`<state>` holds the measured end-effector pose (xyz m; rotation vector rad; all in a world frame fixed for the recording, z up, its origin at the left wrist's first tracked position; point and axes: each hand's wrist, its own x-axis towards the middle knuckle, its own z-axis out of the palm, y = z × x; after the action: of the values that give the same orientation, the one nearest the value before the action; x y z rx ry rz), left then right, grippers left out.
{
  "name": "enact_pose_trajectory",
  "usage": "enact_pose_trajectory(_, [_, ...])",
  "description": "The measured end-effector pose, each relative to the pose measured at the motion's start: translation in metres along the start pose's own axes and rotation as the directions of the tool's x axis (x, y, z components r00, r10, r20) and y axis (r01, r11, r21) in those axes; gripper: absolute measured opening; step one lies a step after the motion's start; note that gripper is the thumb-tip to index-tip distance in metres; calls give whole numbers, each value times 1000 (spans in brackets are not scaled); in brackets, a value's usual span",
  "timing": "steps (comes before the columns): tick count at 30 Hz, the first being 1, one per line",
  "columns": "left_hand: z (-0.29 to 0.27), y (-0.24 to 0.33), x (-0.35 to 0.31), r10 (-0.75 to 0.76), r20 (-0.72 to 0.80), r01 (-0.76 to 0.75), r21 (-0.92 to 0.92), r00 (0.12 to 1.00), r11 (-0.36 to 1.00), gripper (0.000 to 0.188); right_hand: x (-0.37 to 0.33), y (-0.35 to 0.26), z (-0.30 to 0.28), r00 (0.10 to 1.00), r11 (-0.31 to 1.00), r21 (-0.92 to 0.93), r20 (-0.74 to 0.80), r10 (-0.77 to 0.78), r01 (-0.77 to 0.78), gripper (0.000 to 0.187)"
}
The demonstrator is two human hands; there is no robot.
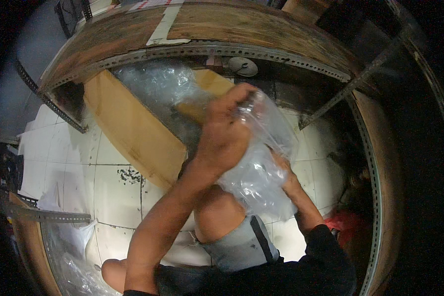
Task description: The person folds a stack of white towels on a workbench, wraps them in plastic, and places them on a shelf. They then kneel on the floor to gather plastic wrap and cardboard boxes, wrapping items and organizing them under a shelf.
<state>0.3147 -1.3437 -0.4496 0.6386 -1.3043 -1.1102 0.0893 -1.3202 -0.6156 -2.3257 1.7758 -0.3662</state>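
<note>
A crumpled clear plastic bag (261,172) hangs between my hands, above my knee. My left hand (227,130), a little blurred, is closed on the bag's upper part, with bunched film at its fingertips. Lower down, my right hand (285,172) grips the bag's right side; its fingers are partly covered by the film. Just beyond them stands an open cardboard box (133,128), its long brown flap folded out toward the left. More clear plastic (158,84) fills the box's far part. Whatever the bag may contain cannot be made out.
A metal-framed wooden shelf (222,24) spans the far side, with a slotted upright (350,89) at right. A round white object (243,66) is beneath it. Another wooden shelf edge (380,197) runs along the right. Red plastic (343,224) lies near my right elbow, loose clear plastic (79,271) at lower left.
</note>
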Motion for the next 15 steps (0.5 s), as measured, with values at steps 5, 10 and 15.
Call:
enact_pose_trajectory(5, [-58,17,17,119,-234,-36,330,965,943,14,-25,-29,-98,911,945,20,-270,-310,328,33])
enact_pose_trajectory(10, [-65,12,26,-48,-142,89,300,989,950,53,-27,-20,-199,738,884,106,-600,-308,455,45])
enact_pose_trajectory(15, [-44,-1,19,-3,-63,11,123,998,992,105,23,-4,-262,722,883,450,-655,223,136,25])
